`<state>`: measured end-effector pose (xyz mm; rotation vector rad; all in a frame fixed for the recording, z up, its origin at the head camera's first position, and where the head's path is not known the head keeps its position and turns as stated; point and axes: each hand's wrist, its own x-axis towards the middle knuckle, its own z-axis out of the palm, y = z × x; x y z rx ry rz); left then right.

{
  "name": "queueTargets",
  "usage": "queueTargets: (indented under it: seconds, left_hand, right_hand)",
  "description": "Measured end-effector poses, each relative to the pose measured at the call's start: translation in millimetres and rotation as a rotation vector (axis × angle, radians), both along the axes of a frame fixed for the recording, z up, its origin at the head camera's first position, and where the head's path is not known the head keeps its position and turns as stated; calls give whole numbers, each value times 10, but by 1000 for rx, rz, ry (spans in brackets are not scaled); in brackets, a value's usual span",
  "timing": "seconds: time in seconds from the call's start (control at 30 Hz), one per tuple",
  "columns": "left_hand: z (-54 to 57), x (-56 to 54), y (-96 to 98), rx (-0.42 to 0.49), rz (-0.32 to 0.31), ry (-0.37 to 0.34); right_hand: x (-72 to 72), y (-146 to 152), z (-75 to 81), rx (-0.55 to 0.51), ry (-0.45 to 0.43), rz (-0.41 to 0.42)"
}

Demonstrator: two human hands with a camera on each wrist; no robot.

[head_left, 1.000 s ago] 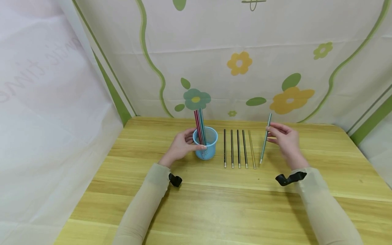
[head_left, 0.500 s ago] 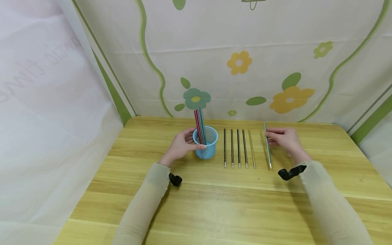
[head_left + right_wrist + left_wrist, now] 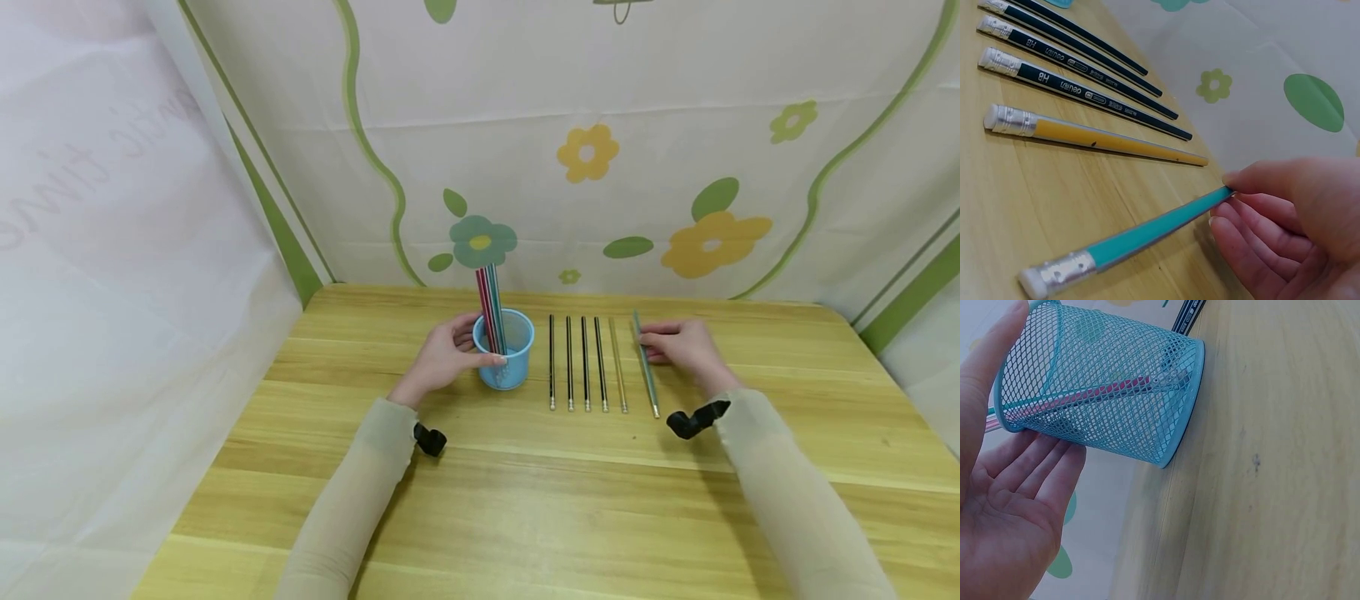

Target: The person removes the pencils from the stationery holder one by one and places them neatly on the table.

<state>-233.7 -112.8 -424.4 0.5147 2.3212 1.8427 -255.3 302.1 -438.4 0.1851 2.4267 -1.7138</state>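
My left hand (image 3: 442, 358) holds a light-blue mesh pencil cup (image 3: 513, 379), thumb over the rim and fingers round its left side. Red and teal pencils (image 3: 491, 308) lean inside the cup, eraser ends down. Between thumb and fingers, my right hand (image 3: 686, 346) pinches a teal pencil (image 3: 1154, 228) by its far end; its white eraser points toward the front of the table. Just left of it lies a yellow pencil (image 3: 1104, 137). Several black pencils (image 3: 584, 367) are set side by side between the yellow one and the cup, erasers toward me.
The wooden table (image 3: 525, 500) reaches back to a white cloth (image 3: 465, 150) printed with flowers and leaves. Another white cloth (image 3: 135, 333) hangs along the left side. A black wrist mount (image 3: 697, 419) sits at my right cuff.
My right hand has brought the teal pencil left and down beside the yellow one, its eraser end swinging toward the right. The left hand and the cup have stayed still.
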Motion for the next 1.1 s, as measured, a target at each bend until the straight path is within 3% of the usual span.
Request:
queueTargets:
  seconds: [0.7,1.1]
  left_hand:
    - [-19,-18,-3,14,-14,16]
    - [10,-9,14,6,-10,-19]
  right_hand:
    - [-25,-101,-18,140,-25,-8]
    - [-22,-107,-1,118,-38,-29]
